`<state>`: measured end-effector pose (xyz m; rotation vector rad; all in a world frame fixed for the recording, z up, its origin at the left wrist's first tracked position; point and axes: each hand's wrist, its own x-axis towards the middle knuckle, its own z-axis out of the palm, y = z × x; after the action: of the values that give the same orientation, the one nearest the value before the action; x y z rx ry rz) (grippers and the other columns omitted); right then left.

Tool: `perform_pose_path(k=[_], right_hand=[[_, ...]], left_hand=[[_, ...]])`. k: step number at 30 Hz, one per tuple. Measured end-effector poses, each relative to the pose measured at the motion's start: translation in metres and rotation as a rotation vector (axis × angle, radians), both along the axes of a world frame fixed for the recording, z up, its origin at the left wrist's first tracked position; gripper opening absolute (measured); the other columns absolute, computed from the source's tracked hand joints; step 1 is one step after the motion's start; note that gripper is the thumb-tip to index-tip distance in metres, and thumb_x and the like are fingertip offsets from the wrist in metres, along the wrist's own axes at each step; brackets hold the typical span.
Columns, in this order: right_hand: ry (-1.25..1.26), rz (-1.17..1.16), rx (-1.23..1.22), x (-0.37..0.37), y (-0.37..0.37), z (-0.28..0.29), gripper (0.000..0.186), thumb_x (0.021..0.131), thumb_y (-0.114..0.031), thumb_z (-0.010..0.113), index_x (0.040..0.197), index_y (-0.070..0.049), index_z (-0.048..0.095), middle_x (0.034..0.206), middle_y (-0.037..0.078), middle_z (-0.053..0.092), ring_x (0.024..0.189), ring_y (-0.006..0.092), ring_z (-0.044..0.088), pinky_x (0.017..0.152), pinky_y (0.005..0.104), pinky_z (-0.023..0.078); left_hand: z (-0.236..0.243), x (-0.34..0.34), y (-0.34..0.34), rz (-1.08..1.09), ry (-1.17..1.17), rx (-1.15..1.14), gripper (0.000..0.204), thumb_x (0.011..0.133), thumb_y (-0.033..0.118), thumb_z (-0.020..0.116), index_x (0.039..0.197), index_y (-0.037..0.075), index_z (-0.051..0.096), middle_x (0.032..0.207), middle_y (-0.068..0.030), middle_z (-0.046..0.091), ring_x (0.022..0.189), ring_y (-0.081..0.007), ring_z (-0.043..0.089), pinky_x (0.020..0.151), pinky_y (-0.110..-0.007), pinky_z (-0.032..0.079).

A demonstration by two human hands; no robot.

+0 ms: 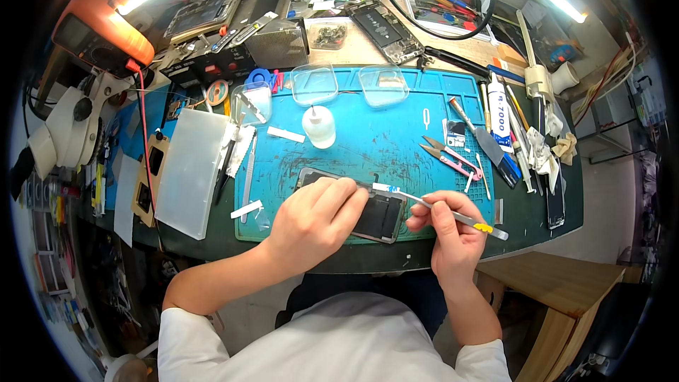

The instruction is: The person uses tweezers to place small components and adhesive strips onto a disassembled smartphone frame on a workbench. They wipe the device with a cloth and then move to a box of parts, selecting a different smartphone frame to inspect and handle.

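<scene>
A phone body (382, 218) with a dark interior lies near the front of the blue work mat. My left hand (311, 216) is over its left part, fingers curled together and pointing down; whatever they pinch is hidden beneath them. In my right hand (453, 233) is a slim silver tool with a yellow patch (483, 227), gripped between thumb and fingers like a pen. Its thin tip reaches left to a small white and blue strip (385, 187) at the phone's upper edge. I cannot tell whether the tip grips the strip or only touches it.
Behind the phone stands a white bottle (320, 127), with clear plastic trays (315, 85) farther back. Pink-handled pliers (453, 158) and a glue tube (500, 117) lie to the right. A translucent box (194, 173) and an orange multimeter (102, 32) are at left.
</scene>
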<state>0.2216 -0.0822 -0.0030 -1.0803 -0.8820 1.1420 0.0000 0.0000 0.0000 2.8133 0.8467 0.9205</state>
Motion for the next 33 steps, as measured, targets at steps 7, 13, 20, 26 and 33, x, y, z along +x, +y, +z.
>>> perform_pose_path(k=[7, 13, 20, 26, 33], right_hand=[[-0.006, -0.045, -0.001, -0.009, 0.003, 0.004, 0.02, 0.103, -0.009, 0.065, 0.115, 0.006, 0.069, 0.097, 0.019, 0.075, 0.083, 0.0257, 0.076, 0.075, 0.0355, 0.063], [-0.118, 0.049, -0.013, -0.001, 0.006, 0.008, 0.015, 0.102, 0.0, 0.063, 0.112, 0.008, 0.071, 0.099, 0.017, 0.072, 0.088, 0.023, 0.076, 0.077, 0.0309, 0.065], [-0.19, 0.067, -0.041, -0.007, 0.011, 0.009, 0.016, 0.101, -0.002, 0.065, 0.112, 0.008, 0.072, 0.098, 0.02, 0.074, 0.086, 0.0263, 0.077, 0.076, 0.0328, 0.065], [-0.346, 0.073, 0.0, -0.011, 0.015, 0.008, 0.016, 0.094, 0.0, 0.073, 0.11, 0.004, 0.076, 0.098, 0.017, 0.078, 0.085, 0.02, 0.078, 0.072, 0.0275, 0.062], [-0.428, 0.119, 0.007, -0.011, 0.017, 0.01, 0.018, 0.094, 0.001, 0.073, 0.111, 0.004, 0.075, 0.099, 0.016, 0.078, 0.088, 0.0206, 0.078, 0.073, 0.0282, 0.063]], left_hand=[[0.002, -0.001, 0.003, -0.004, 0.046, 0.066, 0.036, 0.07, 0.007, 0.07, 0.104, -0.004, 0.069, 0.105, -0.0134, 0.065, 0.085, -0.0246, 0.067, 0.066, -0.033, 0.056], [0.0, 0.0, 0.0, -0.003, 0.053, 0.027, 0.036, 0.072, 0.007, 0.07, 0.106, -0.004, 0.069, 0.107, -0.0142, 0.066, 0.089, -0.0257, 0.069, 0.068, -0.033, 0.057], [0.001, -0.001, -0.003, 0.018, 0.027, 0.044, 0.033, 0.072, 0.006, 0.071, 0.103, -0.002, 0.072, 0.102, -0.012, 0.068, 0.086, -0.0244, 0.069, 0.067, -0.032, 0.058], [0.003, 0.002, -0.004, 0.043, 0.003, 0.062, 0.038, 0.066, 0.005, 0.069, 0.104, -0.002, 0.075, 0.099, -0.0091, 0.069, 0.081, -0.0214, 0.069, 0.059, -0.029, 0.054], [0.001, 0.0, -0.005, 0.046, 0.023, 0.066, 0.037, 0.068, 0.006, 0.069, 0.104, -0.001, 0.076, 0.098, -0.0084, 0.069, 0.08, -0.0203, 0.069, 0.058, -0.028, 0.053]])
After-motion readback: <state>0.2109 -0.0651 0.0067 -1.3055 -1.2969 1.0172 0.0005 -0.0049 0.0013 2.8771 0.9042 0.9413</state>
